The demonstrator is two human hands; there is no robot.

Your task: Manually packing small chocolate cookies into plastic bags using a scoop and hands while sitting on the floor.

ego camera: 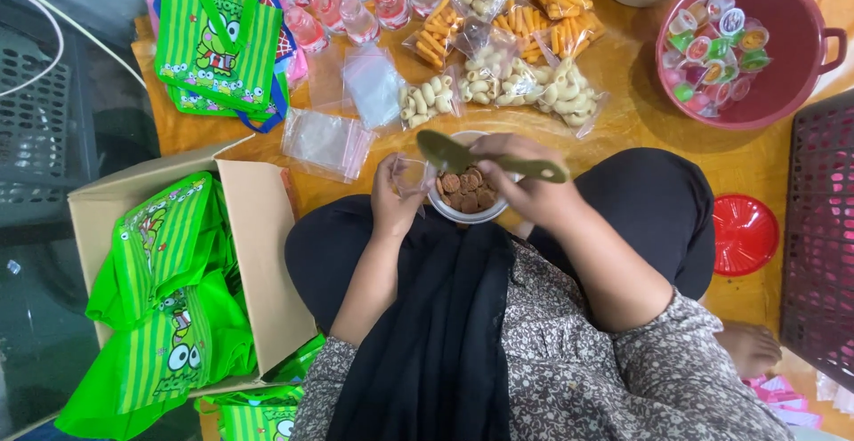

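The light is bright, even and soft, with no hard beam. My right hand and the olive scoop throw only a faint shadow over the bowl. The maroon basin at two o'clock casts a soft shadow toward eight o'clock. Small glints sit on the clear bags at eleven o'clock. At nine o'clock the floor turns dim. Edges bend slightly outward, and my patterned sleeves at six o'clock look a little soft.
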